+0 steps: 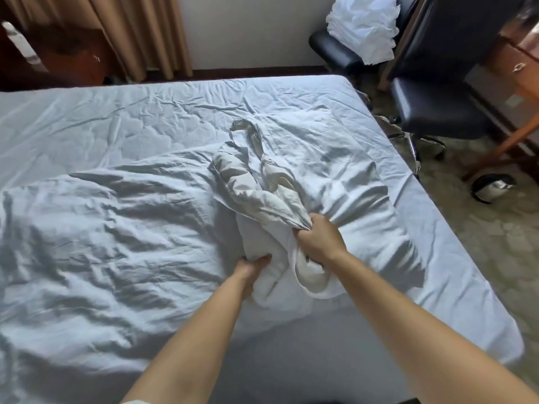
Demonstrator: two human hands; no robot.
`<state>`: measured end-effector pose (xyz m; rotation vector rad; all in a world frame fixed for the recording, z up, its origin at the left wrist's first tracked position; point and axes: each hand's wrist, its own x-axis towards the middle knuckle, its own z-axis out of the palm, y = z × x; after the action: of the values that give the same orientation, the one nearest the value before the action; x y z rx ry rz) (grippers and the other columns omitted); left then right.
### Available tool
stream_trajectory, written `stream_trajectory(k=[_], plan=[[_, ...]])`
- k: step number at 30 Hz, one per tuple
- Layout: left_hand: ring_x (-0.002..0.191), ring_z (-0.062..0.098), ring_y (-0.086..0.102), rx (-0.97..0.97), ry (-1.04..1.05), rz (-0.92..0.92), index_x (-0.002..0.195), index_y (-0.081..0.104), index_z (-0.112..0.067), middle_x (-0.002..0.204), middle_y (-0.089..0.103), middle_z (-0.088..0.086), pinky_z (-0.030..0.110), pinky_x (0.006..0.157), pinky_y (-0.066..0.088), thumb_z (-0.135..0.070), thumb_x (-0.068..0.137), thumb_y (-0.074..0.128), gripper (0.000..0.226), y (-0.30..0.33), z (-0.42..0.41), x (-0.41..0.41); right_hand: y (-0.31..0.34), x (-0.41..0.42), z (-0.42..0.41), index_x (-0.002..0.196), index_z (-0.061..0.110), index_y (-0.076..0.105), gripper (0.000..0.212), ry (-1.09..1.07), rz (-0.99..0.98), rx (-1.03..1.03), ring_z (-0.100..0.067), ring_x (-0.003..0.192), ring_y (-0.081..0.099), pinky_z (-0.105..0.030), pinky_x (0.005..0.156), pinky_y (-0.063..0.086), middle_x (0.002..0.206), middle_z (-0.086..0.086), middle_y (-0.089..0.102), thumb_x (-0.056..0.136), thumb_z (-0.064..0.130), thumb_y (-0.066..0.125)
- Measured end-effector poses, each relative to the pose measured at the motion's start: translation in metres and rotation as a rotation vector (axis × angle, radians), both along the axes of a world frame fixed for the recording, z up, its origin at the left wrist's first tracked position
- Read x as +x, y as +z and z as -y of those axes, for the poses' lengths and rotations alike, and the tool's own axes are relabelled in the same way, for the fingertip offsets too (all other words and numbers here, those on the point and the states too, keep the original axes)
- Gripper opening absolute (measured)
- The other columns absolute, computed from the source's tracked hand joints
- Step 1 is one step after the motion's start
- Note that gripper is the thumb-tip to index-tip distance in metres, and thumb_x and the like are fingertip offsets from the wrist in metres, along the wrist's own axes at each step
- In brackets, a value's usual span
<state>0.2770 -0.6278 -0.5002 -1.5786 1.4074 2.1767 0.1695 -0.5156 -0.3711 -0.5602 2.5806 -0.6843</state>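
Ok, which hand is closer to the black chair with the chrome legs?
Right. The right hand, gripping the cream bedding, lies on the side toward the black chair; the left hand holds the white cover farther from it.

Pretty sure this is a hotel room, or at least a bedroom. Big bed with a wrinkled white sheet [175, 112] and rumpled white bedding [256, 185], tan floor-length curtains [131, 33], patterned carpet [481, 252], black leather swivel chair [437, 112], heap of white linen [364, 27] behind it, brown wooden desk with drawers [519, 62].
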Motion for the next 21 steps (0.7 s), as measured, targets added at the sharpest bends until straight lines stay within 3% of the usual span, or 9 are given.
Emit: stream_trajectory(k=[4,7,12,15,18,21], plan=[[0.078,0.025,0.067,0.007,-0.037,-0.087,0.116,0.060,0.000,0.103,0.069,0.016,0.029,0.062,0.056,-0.009,0.076,0.071,0.042,0.054,0.007,-0.005,-0.009,0.024,-0.006,0.104,0.011,0.059,0.023,0.049,0.003,0.112,-0.035,0.101,0.059,-0.030,0.068,0.036,0.108,-0.016,0.066,0.087,0.023,0.049],[0.075,0.023,0.064,-0.076,-0.010,-0.205,0.116,0.062,0.002,0.101,0.067,0.017,0.028,0.064,0.052,0.000,0.083,0.061,0.034,0.088,0.033,0.010,0.031,0.028,0.019,0.104,0.010,0.060,0.022,0.059,-0.080,-0.007,-0.036,0.100,0.059,-0.030,0.068,0.037,0.107,-0.017,0.066,0.086,0.020,0.050],[0.083,0.025,0.069,-0.074,-0.023,-0.364,0.113,0.065,-0.010,0.103,0.071,0.014,0.029,0.064,0.056,-0.007,0.084,0.065,0.030,0.119,0.055,0.062,0.063,0.075,0.051,0.103,0.012,0.060,0.022,0.185,-0.151,-0.178,-0.035,0.100,0.060,-0.030,0.070,0.038,0.107,-0.016,0.067,0.083,0.017,0.054],[0.079,0.023,0.069,-0.079,-0.037,-0.144,0.114,0.065,-0.008,0.097,0.072,0.011,0.032,0.068,0.056,-0.004,0.082,0.068,0.032,0.076,0.035,0.113,0.014,0.122,0.042,0.106,0.012,0.055,0.022,0.340,-0.047,-0.004,-0.035,0.104,0.058,-0.031,0.071,0.038,0.111,-0.016,0.063,0.084,0.017,0.053],[0.089,0.030,0.067,-0.010,-0.104,0.109,0.119,0.059,-0.002,0.100,0.070,0.015,0.045,0.080,0.055,0.003,0.080,0.069,0.041,0.025,0.015,0.162,-0.034,0.147,0.026,0.113,0.013,0.054,0.027,0.431,0.122,0.251,-0.032,0.110,0.057,-0.032,0.082,0.044,0.120,-0.015,0.061,0.087,0.020,0.049],[0.086,0.028,0.065,0.000,-0.082,0.112,0.111,0.060,-0.003,0.096,0.069,0.013,0.039,0.079,0.052,0.002,0.081,0.067,0.031,0.013,0.018,0.166,-0.030,0.127,0.034,0.108,0.014,0.062,0.024,0.313,0.179,0.110,-0.028,0.103,0.061,-0.031,0.080,0.046,0.111,-0.012,0.066,0.086,0.022,0.053]])
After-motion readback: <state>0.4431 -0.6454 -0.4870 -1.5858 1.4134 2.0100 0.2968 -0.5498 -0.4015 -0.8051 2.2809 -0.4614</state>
